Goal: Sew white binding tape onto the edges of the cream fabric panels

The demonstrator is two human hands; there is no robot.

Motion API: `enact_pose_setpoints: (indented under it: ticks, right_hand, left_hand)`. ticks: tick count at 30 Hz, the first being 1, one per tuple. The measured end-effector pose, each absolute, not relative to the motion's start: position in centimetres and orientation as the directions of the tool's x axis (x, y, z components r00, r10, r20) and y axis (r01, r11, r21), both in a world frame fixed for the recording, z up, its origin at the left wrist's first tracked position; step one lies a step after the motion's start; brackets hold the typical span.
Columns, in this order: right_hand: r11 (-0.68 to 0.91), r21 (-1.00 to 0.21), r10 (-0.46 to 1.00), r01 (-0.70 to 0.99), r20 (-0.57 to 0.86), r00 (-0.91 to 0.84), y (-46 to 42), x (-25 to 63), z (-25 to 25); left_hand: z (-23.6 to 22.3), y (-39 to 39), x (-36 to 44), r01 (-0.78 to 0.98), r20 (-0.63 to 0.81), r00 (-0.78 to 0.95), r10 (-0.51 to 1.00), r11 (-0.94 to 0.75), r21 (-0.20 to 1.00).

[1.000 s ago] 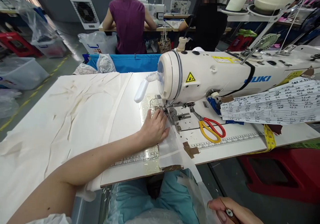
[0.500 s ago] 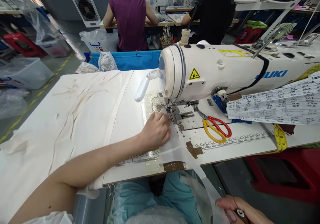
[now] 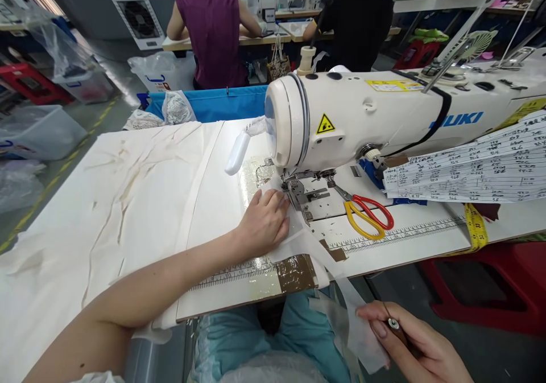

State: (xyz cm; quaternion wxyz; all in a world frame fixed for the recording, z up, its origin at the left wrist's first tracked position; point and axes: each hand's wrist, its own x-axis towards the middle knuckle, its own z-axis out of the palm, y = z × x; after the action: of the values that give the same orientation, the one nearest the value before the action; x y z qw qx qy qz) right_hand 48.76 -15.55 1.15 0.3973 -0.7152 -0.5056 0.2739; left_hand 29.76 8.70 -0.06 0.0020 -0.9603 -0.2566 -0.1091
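My left hand (image 3: 265, 223) lies on a strip of thin white fabric (image 3: 294, 243), its fingers stretched out close to the presser foot of the white sewing machine (image 3: 345, 115). Under the machine's head, the fabric's far end is partly covered by those fingers. From there the strip runs over the table edge toward my lap. At lower right, my right hand (image 3: 409, 337) pinches its trailing end between thumb and fingers. A small brown-handled tool with a round metal end (image 3: 396, 325) is also in that hand; its kind is unclear.
Scissors with red and yellow handles (image 3: 370, 217) lie right of the needle area. A handwritten paper (image 3: 469, 167) leans against the machine, above a yellow tape measure (image 3: 475, 226). Large white fabric (image 3: 140, 201) covers the left table. Two people sit farther back; a red stool (image 3: 486, 286) stands at right.
The fabric has advanced under the machine's head, uncovering more brown tape at the table edge. My right hand has risen slightly with the strip's end; my left hand stays near the presser foot.
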Motion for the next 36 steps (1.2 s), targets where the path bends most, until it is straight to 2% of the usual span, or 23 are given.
enact_pose_setpoints:
  ticks: [5, 15, 23, 26, 28, 31, 34, 36]
  right_hand:
    - [-0.173, -0.874, 0.962, 0.455, -0.05, 0.27, -14.9, 48.9, 0.4]
    - [-0.077, -0.862, 0.959, 0.502, 0.073, 0.274, -11.3, 47.6, 1.5]
    - [-0.076, -0.845, 0.968, 0.529, 0.065, 0.242, -10.2, 47.3, 0.9]
    - [-0.107, -0.859, 0.97, 0.501, 0.021, 0.243, -10.0, 47.1, 0.8]
    - [-0.165, -0.894, 0.966, 0.417, -0.06, 0.253, -9.9, 46.8, 0.6]
    - [-0.284, -0.942, 0.933, 0.177, -0.229, 0.276, -10.0, 45.8, 0.3]
    - [-0.36, -0.93, 0.906, -0.081, -0.369, 0.209, -10.2, 44.1, -0.2]
    - [-0.385, -0.904, 0.893, -0.185, -0.415, 0.172, -10.4, 42.9, -0.4]
  left_hand:
    - [0.0, 8.6, 29.8, 0.492, 0.185, 0.851, 0.491, -0.869, 0.042]
    - [0.4, 8.4, 29.7, 0.485, 0.16, 0.859, 0.486, -0.873, 0.054]
    - [0.5, 8.4, 29.7, 0.48, 0.176, 0.857, 0.485, -0.874, 0.071]
    - [0.3, 8.4, 29.8, 0.475, 0.21, 0.854, 0.476, -0.878, 0.059]
    - [0.2, 8.5, 29.9, 0.474, 0.238, 0.851, 0.468, -0.88, 0.034]
    - [0.2, 8.8, 30.1, 0.483, 0.261, 0.848, 0.461, -0.875, -0.026]
    - [0.3, 9.0, 30.3, 0.516, 0.247, 0.838, 0.487, -0.854, -0.065]
    - [0.4, 9.0, 30.2, 0.529, 0.227, 0.833, 0.505, -0.847, -0.058]
